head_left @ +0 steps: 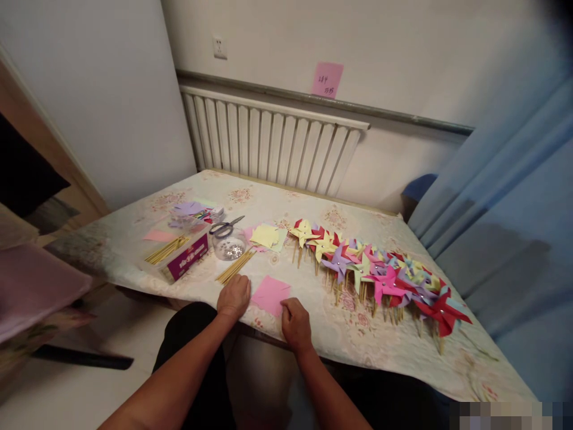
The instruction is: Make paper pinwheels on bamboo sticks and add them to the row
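Floral-patterned cloth covers the surface (134,239) beside a white radiator (273,143). Near its front edge lies a pink square paper sheet (270,294). The left hand (233,297), fingers curled, rests at the sheet's left corner; the right hand (295,322) pinches its near corner. Uneven pressing could skew a crease, and a slipping elbow could scatter the row of colourful paper pinwheels (380,275).
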Demonstrator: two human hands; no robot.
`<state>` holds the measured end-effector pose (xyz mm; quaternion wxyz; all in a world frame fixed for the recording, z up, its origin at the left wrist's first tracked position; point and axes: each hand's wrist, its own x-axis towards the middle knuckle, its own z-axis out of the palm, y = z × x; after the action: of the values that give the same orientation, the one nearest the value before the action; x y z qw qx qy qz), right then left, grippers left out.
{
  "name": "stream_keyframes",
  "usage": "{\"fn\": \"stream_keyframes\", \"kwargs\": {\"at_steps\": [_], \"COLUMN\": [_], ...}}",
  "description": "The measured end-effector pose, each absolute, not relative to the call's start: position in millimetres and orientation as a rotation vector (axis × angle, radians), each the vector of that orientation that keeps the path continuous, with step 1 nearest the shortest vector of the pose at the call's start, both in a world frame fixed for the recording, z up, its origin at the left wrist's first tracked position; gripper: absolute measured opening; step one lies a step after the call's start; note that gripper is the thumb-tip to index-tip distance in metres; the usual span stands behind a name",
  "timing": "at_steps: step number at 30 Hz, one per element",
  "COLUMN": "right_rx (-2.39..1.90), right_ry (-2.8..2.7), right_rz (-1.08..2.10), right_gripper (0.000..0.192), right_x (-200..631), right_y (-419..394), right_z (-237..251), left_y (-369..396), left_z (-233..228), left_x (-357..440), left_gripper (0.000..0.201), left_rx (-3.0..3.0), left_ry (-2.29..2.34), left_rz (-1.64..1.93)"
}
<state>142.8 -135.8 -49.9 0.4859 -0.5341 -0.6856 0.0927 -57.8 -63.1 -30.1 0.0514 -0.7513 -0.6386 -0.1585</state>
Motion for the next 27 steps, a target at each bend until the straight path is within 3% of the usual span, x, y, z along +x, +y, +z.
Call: {"fn": "stream_keyframes", "kwargs": {"at_steps": [27], "right_rx": [-1.302], "right_ry": [-1.666], "right_rz": [0.242], "right_gripper": [0.026], "right_x": [142.8], "right_y": [-136.4], "right_z": [-47.7], "left_y": [-65.2], "left_z": [-24.0], "left_x": [-55.6], "left_gripper": [0.031], "left_rx": [-2.297], "left_ry": [-1.996], "left_rz": [-0.453]}}
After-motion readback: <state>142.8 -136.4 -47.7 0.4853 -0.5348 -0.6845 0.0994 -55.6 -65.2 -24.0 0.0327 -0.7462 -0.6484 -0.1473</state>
